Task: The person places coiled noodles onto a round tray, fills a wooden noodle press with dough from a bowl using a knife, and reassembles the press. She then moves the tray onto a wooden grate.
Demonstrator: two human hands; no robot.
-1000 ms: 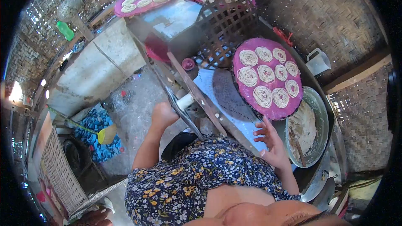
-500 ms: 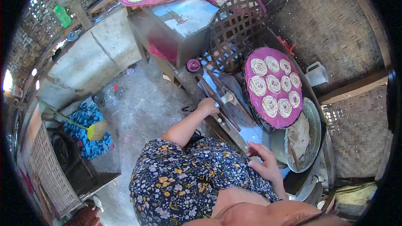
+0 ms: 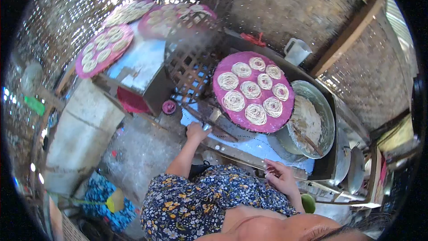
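My left hand (image 3: 195, 132) is closed at the near edge of the low work surface, beside a long dark wooden bar (image 3: 223, 132). A small shiny metal-looking piece shows at its fingers; I cannot tell what it is. My right hand (image 3: 281, 178) hovers near the front edge, fingers apart and loosely bent, with pale residue on the fingertips and nothing visible in it. Beyond both hands, a round pink-covered tray (image 3: 218, 90) carries several coils of pale strands. To its right stands a large metal basin (image 3: 331, 122) with pale dough (image 3: 307, 118) and a wooden stick (image 3: 307, 143).
More pink trays (image 3: 127, 50) of coils rest on a table (image 3: 147, 56) at the back left. An open-weave basket (image 3: 185, 73) leans beside it. A small pink bowl (image 3: 169, 106), a white jug (image 3: 298, 52) and a green bowl (image 3: 308, 203) are also around.
The view has turned right, so the work surface and trays appear shifted left. My left hand stays by the wooden bar. My right hand's fingers have bent slightly more.
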